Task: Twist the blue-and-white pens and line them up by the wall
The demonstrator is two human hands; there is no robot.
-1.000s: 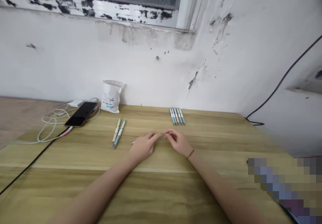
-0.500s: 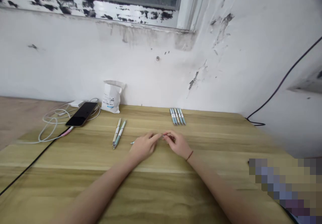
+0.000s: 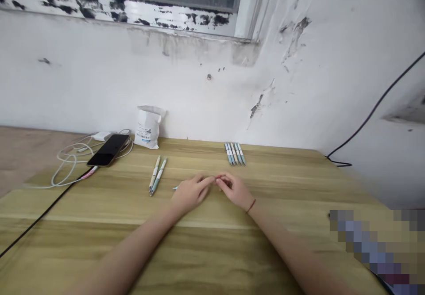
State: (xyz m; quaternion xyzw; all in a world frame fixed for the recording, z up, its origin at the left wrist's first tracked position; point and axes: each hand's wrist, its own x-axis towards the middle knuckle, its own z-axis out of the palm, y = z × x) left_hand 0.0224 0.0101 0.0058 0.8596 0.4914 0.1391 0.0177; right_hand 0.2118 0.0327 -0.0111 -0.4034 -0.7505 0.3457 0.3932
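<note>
My left hand point(image 3: 191, 193) is closed low over the table, with its index finger stretched towards my right fingertips. The light-blue end of a pen point(image 3: 175, 188) sticks out on its left side; the rest is hidden by the hand. My right hand point(image 3: 235, 189) is closed in a pinch, thumb and index together, right at my left index fingertip. What it pinches is too small and covered to make out. To the left lie a cream-and-white pen point(image 3: 154, 174) and a green-and-white pen point(image 3: 158, 177), side by side.
Several pens point(image 3: 235, 153) lie in a row near the wall. A white packet point(image 3: 147, 128) with a label stands at the table's back edge. A black phone point(image 3: 109, 150) with white cables point(image 3: 68, 157) lies at the left. At the right edge is a pixelated object point(image 3: 375, 246).
Both hands keep almost the same place and pose. The small shiny bit seen between the fingertips earlier is now covered by them.
</note>
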